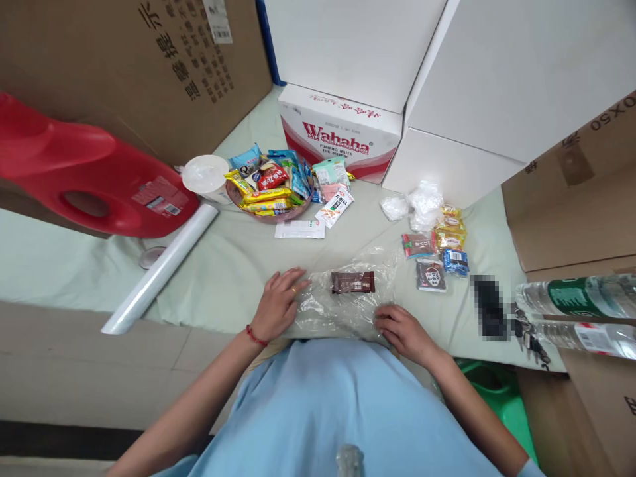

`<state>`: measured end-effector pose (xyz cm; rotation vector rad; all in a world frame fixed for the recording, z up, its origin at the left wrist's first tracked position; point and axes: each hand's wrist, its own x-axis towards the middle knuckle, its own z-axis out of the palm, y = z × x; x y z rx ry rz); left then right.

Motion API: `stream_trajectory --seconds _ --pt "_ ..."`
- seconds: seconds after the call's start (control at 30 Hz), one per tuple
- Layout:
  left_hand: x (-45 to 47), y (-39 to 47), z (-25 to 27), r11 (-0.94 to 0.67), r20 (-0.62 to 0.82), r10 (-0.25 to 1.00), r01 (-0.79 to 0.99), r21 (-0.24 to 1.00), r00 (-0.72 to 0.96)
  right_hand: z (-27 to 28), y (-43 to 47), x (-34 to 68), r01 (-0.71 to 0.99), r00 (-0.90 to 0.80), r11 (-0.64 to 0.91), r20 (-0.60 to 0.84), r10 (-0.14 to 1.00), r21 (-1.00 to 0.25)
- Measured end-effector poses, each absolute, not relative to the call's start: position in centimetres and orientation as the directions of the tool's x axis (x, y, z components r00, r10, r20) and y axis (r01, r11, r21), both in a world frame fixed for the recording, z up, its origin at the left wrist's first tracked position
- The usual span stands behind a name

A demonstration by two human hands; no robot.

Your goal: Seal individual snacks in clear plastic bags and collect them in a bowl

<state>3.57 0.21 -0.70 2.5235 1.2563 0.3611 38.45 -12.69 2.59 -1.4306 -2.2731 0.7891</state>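
A sheet of clear cling film [318,308] lies crinkled on the cloth in front of me. On it sits a snack in a dark brown wrapper [353,282], lying flat and crosswise. My left hand [279,303] rests at the film's left edge, palm down, with its fingers stretched out and apart. At the lower right corner of the film, my right hand [403,331] has its bent fingers closed on the edge. Its thumb and the film between the fingers are partly hidden.
Left: a pink basket [291,215] of packaged snacks, a white tub [205,177], a film roll [161,268], a red jug [94,172]. Right: wrapped snacks [431,275], crumpled clear bundles [424,202], keys [530,338], water bottles [576,296]. Behind: a Wahaha carton [342,136].
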Motion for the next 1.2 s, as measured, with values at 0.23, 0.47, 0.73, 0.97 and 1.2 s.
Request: stream_trajectory --seconds 0.23,0.47,0.73,0.97,1.2 --pt "5.0 2.1 0.3 -0.505 0.137 0.853 0.729 0.463 0.504 4.7 -10.6 39.9 0.649 -0.418 0.349 0.066 0.906 -0.676" --pt "7.8 5.3 2.7 -0.21 -0.002 0.912 0.471 0.857 0.41 5.0 -9.6 39.4 0.667 -0.489 0.455 0.115 0.865 -0.59" --pt "9.6 6.8 1.5 -0.416 -0.155 0.747 0.637 0.649 0.646 4.2 -10.7 39.4 0.699 -0.454 0.451 0.142 0.879 -0.555" --pt "7.5 2.2 3.1 -0.746 0.086 0.539 0.427 0.511 0.838 4.2 -11.2 39.0 0.678 -0.478 0.447 0.112 0.871 -0.584" --pt "5.5 -1.6 3.8 -0.806 0.187 0.498 0.372 0.46 0.847 7.1 -9.8 40.3 0.637 -0.547 0.403 -0.017 0.837 -0.657"
